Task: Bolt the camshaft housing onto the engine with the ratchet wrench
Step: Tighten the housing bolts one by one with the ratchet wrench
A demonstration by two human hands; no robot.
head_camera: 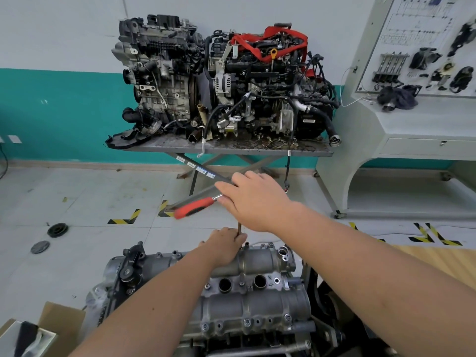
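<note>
Ratchet work is proceeding at the far edge of the housing, which is sitting on top of the engine in the lower centre of the view. The left hand is curling around the extension shaft just above the housing's far rim, steadying it over a bolt (the bolt itself is hidden under the fingers). The right hand is lying over the ratchet's head end with fingers fairly straight; whether it is actually gripping the head cannot be told, since the palm side is facing away. The red handle is projecting to the left, blurred, well above the housing.

To perform this step well, the operator should be keeping the shaft square to the bolt, with the left hand guiding rather than squeezing, so the socket is staying fully seated. The right hand should be pressing down lightly on the head while swinging the handle in short, even arcs. Several bolts are showing along the near edge; judging by the layout, tightening is best done in stages across the housing rather than fully at one point.
</note>
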